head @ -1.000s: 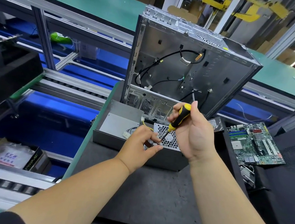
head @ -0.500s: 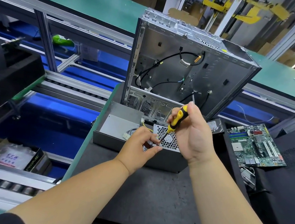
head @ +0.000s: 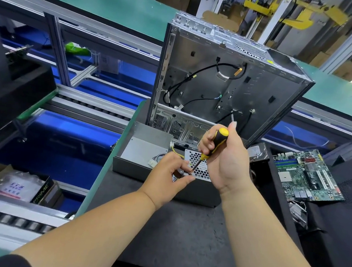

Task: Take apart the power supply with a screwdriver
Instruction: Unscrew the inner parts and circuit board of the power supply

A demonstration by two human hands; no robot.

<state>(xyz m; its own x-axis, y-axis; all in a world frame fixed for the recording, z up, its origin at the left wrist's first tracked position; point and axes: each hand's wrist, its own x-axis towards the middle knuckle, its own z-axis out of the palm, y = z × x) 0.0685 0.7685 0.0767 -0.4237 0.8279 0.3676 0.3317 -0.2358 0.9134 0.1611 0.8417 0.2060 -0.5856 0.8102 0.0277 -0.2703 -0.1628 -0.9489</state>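
The grey power supply (head: 141, 151) lies on the dark mat, its perforated grille facing up near the middle of the view. My right hand (head: 226, 159) is shut on a yellow-and-black screwdriver (head: 215, 142), whose shaft slants down-left with the tip at the grille's front-left corner. My left hand (head: 168, 175) pinches the front edge of the power supply right beside the tip. White connectors and yellow wires (head: 158, 159) lie on the casing between the hands and its left end.
An open computer case (head: 228, 80) with loose black cables stands right behind the power supply. A green motherboard (head: 307, 176) and a hard drive (head: 257, 152) lie to the right. Roller conveyors (head: 73, 103) and a cardboard box (head: 13, 185) sit left of the mat.
The screwdriver handle has tilted slightly more upright in my right hand. Both hands and the power supply stay in place.
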